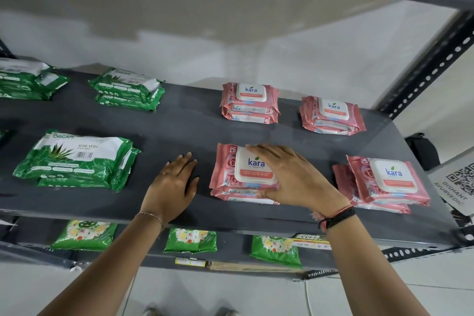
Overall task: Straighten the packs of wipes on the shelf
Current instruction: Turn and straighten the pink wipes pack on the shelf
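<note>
On the dark grey shelf (pixel 179 120) lie stacks of wipes. My right hand (pixel 289 174) rests on and grips the right side of the front middle stack of pink Kara packs (pixel 228 174), thumb along its front edge. My left hand (pixel 174 182) lies flat on the bare shelf just left of that stack, fingers apart, holding nothing. Other pink stacks sit at the front right (pixel 384 182), the back middle (pixel 250 102) and the back right (pixel 332 115). Green Origami stacks lie at the front left (pixel 77 159), the back (pixel 128 90) and the far left (pixel 25 79).
A lower shelf carries green packets (pixel 189 240) and a price tag (pixel 311 240). A perforated black upright (pixel 431 67) stands at the right. A QR-code sign (pixel 456 182) hangs beside the shelf's right end. Another shelf board runs overhead.
</note>
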Tool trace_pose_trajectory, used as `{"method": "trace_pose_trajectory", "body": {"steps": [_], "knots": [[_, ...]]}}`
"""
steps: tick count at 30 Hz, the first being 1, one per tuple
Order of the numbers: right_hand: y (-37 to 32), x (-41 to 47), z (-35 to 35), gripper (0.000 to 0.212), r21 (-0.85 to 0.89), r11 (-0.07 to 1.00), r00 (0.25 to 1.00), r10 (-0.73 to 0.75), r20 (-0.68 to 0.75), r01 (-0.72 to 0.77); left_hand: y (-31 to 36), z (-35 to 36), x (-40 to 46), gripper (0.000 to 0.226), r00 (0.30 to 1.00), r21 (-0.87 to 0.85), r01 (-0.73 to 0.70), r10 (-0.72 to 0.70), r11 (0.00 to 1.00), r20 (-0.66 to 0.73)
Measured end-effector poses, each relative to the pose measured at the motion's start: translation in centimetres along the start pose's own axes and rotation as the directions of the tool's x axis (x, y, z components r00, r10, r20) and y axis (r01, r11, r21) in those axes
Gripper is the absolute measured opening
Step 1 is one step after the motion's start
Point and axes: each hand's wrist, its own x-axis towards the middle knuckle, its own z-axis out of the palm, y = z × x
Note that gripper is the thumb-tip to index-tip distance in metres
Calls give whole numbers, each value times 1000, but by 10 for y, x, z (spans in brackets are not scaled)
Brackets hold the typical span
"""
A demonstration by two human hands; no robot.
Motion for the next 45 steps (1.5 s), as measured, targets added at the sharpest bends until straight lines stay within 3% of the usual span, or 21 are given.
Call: {"method": "trace_pose_trajectory", "body": {"steps": [11,14,17,19,24,28,32,36,45], "knots": [[-2,-2,-3,96,59,998,998,22,52,-25,-1,-2,-1,43,999,30,-18,16,999,46],[-11,-4,-11,73,68,996,991,60,-117,-53,2,-13,3,38,999,25,-42,42,999,6],[-30,2,-12,48,102,983,921,178,-346,-152,-1,-44,10,36,993,71,-105,108,992,-45],[-47,11,-5,44,116,966,880,258,-398,-230,-14,-73,13,42,993,124,-104,111,987,-50],[-68,36,14,49,114,939,876,344,-337,-325,-85,-131,8,53,992,205,51,-25,977,-126],[-64,45,22,52,78,922,871,385,-305,-380,-124,-135,9,46,990,178,138,-138,974,-15],[-57,48,28,53,32,900,874,430,-228,-434,-132,-118,10,51,987,214,118,-138,970,80],[-57,49,35,49,-16,896,870,425,-248,-443,-133,-110,7,77,994,244,83,-96,966,45],[-56,49,33,48,33,892,868,446,-218,-450,-134,-108,6,72,992,197,112,-121,974,38]]}}
